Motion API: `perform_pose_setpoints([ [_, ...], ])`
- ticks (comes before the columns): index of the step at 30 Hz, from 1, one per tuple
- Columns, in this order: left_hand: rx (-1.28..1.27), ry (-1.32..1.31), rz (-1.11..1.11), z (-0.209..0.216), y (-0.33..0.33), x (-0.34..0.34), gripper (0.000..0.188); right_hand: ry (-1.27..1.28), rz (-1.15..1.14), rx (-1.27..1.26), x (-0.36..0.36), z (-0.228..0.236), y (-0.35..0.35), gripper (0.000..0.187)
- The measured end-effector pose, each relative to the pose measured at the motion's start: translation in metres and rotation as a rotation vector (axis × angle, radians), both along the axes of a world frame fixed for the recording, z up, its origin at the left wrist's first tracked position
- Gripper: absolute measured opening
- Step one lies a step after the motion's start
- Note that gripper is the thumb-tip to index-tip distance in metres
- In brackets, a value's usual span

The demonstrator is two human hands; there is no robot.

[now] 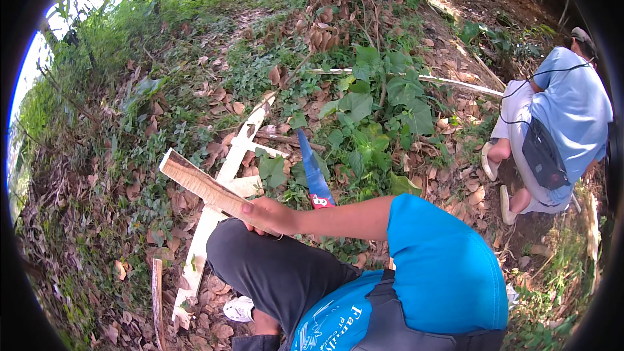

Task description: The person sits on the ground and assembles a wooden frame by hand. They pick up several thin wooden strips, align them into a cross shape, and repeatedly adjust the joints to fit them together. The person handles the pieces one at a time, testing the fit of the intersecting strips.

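My right hand (pixel 272 216) is closed round one end of a short, rough wooden board (pixel 205 183), just above my bent knee. The board tilts away to the left, its far end raised over a long pale plank (pixel 207 226) on the ground. Shorter pale wood pieces (pixel 246 186) lie across or against that plank; whether they are fastened is unclear. Just beyond my forearm is a tool with a tapered blue blade (pixel 311 161) and red handle (pixel 322 201), seemingly a hand saw; my arm partly hides it. My left hand is out of view.
At the right a person (pixel 562 117) in a light blue shirt crouches, facing away. A narrow wooden strip (pixel 157 299) stands at the lower left. A long thin pole (pixel 455 82) lies beyond leafy plants (pixel 364 104). Dry leaves and low greenery cover the slope.
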State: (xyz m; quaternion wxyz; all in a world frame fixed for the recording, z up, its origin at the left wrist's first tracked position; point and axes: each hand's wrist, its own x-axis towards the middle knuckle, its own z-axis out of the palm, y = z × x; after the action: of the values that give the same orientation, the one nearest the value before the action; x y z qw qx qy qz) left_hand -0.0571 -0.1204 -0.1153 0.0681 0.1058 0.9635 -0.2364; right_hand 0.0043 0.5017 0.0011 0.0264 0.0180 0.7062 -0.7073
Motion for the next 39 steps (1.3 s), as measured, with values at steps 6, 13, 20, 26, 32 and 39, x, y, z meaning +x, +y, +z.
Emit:
perform_pose_setpoints([
  [6, -0.287, 0.491, -0.056, -0.01, -0.082, -0.023, 0.046, 0.016, -0.019, -0.013, 0.005, -0.004, 0.005, 0.071],
  [13, 0.636, -0.03, 0.279, -0.133, -0.056, 0.037, 0.073, 0.028, 0.059, -0.119, -0.017, -0.002, 0.001, 0.069],
  [20, 0.652, -0.796, 0.278, -0.037, 0.158, 0.126, 0.059, -0.104, -0.079, -0.208, -0.003, -0.016, 0.006, 0.077],
  [26, 1.476, -0.067, 0.184, 0.073, 0.221, 0.156, 0.068, -0.181, 0.102, 0.128, -0.027, 0.025, 0.008, 0.071],
  [32, 2.2, 0.285, 0.069, 0.163, 0.247, 0.145, 0.097, 0.154, 0.671, 0.46, -0.058, 0.103, -0.06, 0.069],
  [39, 2.287, 0.602, 0.109, 0.179, 0.224, 0.171, 0.068, 0.201, 1.007, 0.421, -0.057, 0.074, -0.148, 0.05],
])
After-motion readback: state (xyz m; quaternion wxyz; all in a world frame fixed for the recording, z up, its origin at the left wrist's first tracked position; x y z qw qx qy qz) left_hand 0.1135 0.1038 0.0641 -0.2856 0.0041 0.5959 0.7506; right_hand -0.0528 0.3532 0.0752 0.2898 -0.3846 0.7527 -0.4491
